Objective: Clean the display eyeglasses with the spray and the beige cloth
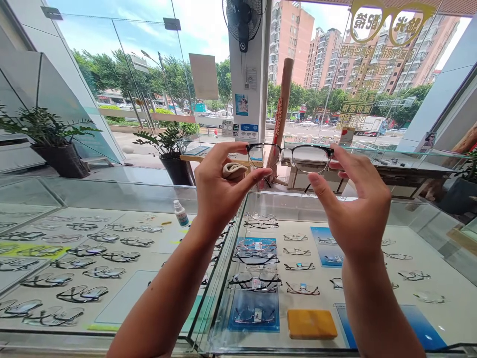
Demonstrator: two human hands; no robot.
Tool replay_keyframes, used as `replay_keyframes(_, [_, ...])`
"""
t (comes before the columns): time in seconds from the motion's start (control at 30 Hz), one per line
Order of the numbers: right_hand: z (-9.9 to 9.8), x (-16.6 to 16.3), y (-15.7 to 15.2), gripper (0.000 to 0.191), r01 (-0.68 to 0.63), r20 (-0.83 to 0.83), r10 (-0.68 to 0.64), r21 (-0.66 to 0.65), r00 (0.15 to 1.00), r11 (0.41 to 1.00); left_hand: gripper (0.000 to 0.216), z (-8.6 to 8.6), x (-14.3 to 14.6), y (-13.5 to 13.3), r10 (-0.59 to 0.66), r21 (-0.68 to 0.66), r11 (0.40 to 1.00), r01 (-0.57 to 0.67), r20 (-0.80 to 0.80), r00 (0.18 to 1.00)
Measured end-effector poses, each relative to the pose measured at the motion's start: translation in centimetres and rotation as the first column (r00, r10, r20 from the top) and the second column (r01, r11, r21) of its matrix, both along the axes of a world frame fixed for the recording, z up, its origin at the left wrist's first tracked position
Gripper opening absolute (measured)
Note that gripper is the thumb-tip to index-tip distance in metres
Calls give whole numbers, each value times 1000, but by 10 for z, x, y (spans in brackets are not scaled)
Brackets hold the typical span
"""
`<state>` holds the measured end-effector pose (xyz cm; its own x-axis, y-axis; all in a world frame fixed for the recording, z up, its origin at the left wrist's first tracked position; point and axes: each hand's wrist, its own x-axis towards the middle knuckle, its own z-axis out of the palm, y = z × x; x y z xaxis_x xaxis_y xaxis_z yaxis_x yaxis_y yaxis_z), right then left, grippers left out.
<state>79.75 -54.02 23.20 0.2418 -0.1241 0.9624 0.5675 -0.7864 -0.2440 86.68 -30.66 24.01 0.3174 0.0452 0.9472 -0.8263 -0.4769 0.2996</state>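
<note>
Held up at arm's length above the counter is a pair of eyeglasses (286,150) with black upper rims and thin metal lower rims. My left hand (223,184) pinches the left end of the frame, its thumb just below the lens. A folded beige cloth (235,171) is tucked in that same hand. At the other end, my right hand (354,199) grips the frame between fingers and thumb. Both lenses are seen against the window and the street beyond.
Below lies a glass display counter (219,298) with several eyeglasses in rows. A small spray bottle (181,214) stands at left, and an orange case (312,324) lies near the front edge. Potted plants (173,159) and a wall fan (243,22) are farther back.
</note>
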Motion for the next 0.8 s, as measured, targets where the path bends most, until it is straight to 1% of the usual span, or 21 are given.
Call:
replay_keyframes(0.17, [1,-2,1,48,12,-6,-12,-2,1000,1000,56,1,0,1,-36,-11,999,35,-18,999])
replay_keyframes(0.37, [1,-3,2,49,3,-21,-3,13,1000,1000,56,-1,2,1,-16,-16,1000,16,-17,1000])
replay_keyframes(0.47, [1,-2,3,49,-7,-37,8,16,999,1000,53,-2,2,0,11,-20,1000,-11,36,999])
replay_keyframes(0.63, [-2,3,2,48,-10,-68,10,0,998,1000,50,-4,-1,-3,68,-17,998,-66,175,982])
replay_keyframes(0.8, [-4,4,2,47,-16,-79,16,6,997,1000,51,-4,-3,-4,67,-8,998,-67,219,973])
